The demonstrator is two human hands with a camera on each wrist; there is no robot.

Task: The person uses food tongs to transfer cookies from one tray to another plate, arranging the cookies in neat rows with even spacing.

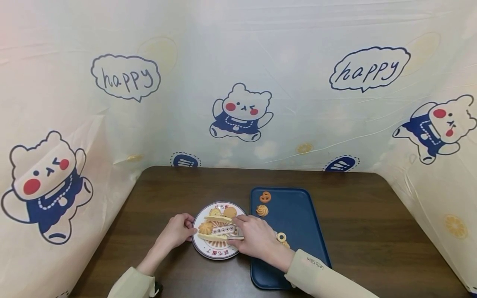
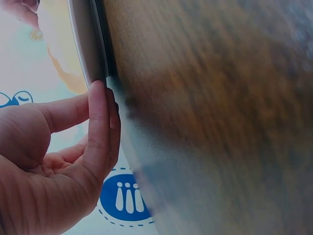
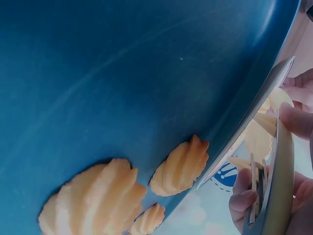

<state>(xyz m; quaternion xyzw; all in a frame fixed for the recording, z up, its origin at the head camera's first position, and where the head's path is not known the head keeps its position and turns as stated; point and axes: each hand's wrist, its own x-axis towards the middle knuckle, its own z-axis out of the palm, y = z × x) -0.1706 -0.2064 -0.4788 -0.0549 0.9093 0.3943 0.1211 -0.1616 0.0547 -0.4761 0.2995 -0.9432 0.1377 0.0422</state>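
My left hand (image 1: 175,230) pinches the near-left rim of a round white plate (image 1: 200,248) with red lettering; the left wrist view shows fingers and thumb at the plate's edge (image 2: 87,44). In my right hand (image 1: 258,236) is a pair of food tongs (image 3: 280,181) with cream-coloured arms and a metal part. The tongs' arms stand spread over the plate, tips toward the left. Between the tips sits a swirled cookie (image 1: 205,227); whether they touch it I cannot tell. A round cookie (image 1: 230,212) and another small cookie (image 1: 215,212) lie toward the plate's far side.
A dark blue tray (image 1: 294,215) stands right of the plate, partly under my right forearm. It bears a pretzel cookie (image 1: 265,196), a swirl cookie (image 1: 262,210) and a ring cookie (image 1: 281,237). Ridged cookies (image 3: 93,200) show close up. A printed cloth (image 1: 298,124) surrounds the brown table (image 1: 372,231).
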